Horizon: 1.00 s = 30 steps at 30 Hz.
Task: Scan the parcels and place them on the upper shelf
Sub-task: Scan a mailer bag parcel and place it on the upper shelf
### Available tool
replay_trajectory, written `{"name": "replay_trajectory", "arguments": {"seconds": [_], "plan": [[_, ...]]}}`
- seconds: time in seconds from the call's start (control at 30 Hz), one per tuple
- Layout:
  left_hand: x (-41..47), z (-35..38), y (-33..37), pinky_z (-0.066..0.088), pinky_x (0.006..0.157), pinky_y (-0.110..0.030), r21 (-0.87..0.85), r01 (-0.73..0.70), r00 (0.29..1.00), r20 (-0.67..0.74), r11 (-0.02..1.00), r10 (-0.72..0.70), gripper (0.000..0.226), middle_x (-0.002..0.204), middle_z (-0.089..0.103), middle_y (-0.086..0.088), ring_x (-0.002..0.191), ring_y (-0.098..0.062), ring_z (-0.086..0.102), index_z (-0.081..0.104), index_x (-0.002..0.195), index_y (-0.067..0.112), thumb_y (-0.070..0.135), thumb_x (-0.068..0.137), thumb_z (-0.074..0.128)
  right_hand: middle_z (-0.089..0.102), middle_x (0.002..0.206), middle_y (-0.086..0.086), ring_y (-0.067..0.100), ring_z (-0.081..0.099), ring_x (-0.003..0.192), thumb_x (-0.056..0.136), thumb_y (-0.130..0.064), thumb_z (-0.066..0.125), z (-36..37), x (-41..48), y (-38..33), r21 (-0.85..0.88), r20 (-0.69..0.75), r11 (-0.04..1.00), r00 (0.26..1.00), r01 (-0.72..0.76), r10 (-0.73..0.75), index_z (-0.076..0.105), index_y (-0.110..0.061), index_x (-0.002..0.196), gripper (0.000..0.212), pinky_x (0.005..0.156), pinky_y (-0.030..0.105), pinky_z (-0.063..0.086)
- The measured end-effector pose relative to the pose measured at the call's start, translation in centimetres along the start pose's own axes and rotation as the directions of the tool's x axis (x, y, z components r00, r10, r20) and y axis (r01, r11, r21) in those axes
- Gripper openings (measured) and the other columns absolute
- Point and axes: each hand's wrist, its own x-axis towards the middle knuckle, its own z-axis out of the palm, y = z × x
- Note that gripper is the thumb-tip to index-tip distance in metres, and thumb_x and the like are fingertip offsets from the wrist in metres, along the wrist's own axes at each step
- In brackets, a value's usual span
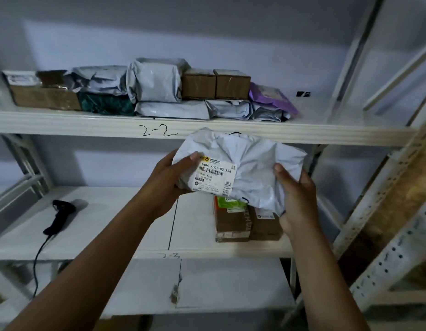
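Observation:
A crumpled grey poly-bag parcel (252, 163) with a white barcode label is held in the air between the two shelves. My left hand (171, 177) grips its left end, thumb on the label's corner. My right hand (295, 197) grips its right end. The upper shelf (87, 123), marked "2-2", carries several parcels: grey bags (154, 82), brown boxes (215, 84) and a purple bag (271, 96). A black handheld scanner (60, 216) lies on the lower shelf at the left, its cable hanging over the edge.
Two small brown boxes (245, 220), one with a green and orange label, stand on the lower shelf (111, 225) under the held parcel. The upper shelf has bare room at its right end (338, 115). A second metal rack (398, 211) stands close at the right.

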Motion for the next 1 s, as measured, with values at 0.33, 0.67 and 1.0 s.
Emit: {"name": "replay_trajectory", "arguments": {"seconds": [0.33, 0.67, 1.0], "plan": [[1.2, 0.2, 1.5, 0.062, 0.072, -0.042, -0.087, 0.119, 0.980, -0.148, 0.989, -0.131, 0.023, 0.104, 0.075, -0.025, 0.087, -0.037, 0.074, 0.067, 0.107, 0.005, 0.024, 0.094, 0.065, 0.076, 0.110, 0.014, 0.036, 0.070, 0.110, 0.081, -0.013, 0.074, 2.5, 1.5, -1.6, -0.037, -0.014, 0.998, 0.999, -0.045, 0.045, 0.079, -0.014, 0.100, 0.019, 0.101, 0.051, 0.053], [2.2, -1.1, 2.1, 0.054, 0.059, -0.029, -0.157, -0.152, 0.983, -0.124, 0.976, 0.133, 0.018, 0.088, 0.062, -0.018, 0.077, -0.027, 0.064, 0.055, 0.087, -0.001, 0.002, 0.071, 0.063, 0.076, 0.115, 0.009, 0.030, 0.070, 0.106, 0.097, -0.022, 0.058, 3.4, 2.8, -1.5, -0.131, 0.121, 0.923, 0.918, -0.362, 0.377, 0.068, -0.013, 0.122, 0.028, 0.092, 0.052, 0.056], [2.3, -3.7, 5.8, 0.061, 0.078, -0.044, -0.051, -0.080, 0.995, -0.065, 0.996, 0.077, 0.034, 0.119, 0.073, -0.014, 0.106, -0.033, 0.071, 0.066, 0.123, 0.004, 0.018, 0.092, 0.072, 0.073, 0.102, 0.007, 0.019, 0.071, 0.094, 0.086, 0.013, 0.055, 7.9, 3.8, -3.1, 0.014, 0.185, 1.000, 0.982, -0.023, 0.020, 0.070, -0.010, 0.105, 0.033, 0.077, 0.029, 0.058]]}}
